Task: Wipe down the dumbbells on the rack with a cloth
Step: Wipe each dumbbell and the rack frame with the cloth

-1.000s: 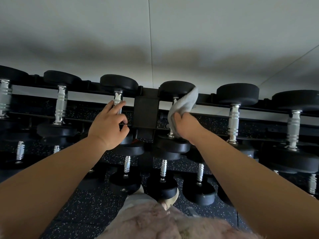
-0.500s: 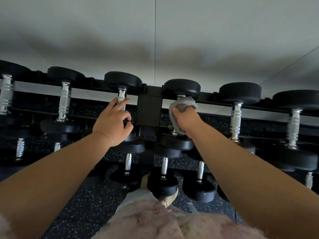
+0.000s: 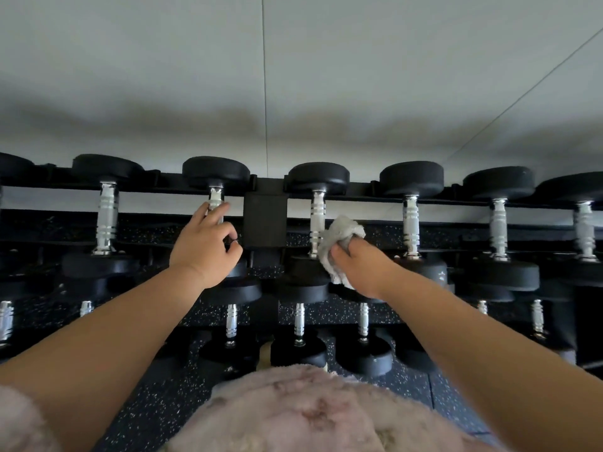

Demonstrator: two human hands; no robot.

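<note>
— Your right hand (image 3: 359,265) now sits lower, beside the middle dumbbell (image 3: 316,216), at its near end.
— Fingers?
— Curled round the cloth (image 3: 339,238); your left hand (image 3: 202,247) touches the left dumbbell (image 3: 216,172) loosely.

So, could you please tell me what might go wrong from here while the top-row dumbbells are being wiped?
1. The cloth is bunched in the right hand by the middle handle, so much of that handle may go unwiped.
2. The left hand rests bare fingers on the neighbouring handle, close to the rack bracket. They could smudge it, or get pinched if that dumbbell rolls.
</note>
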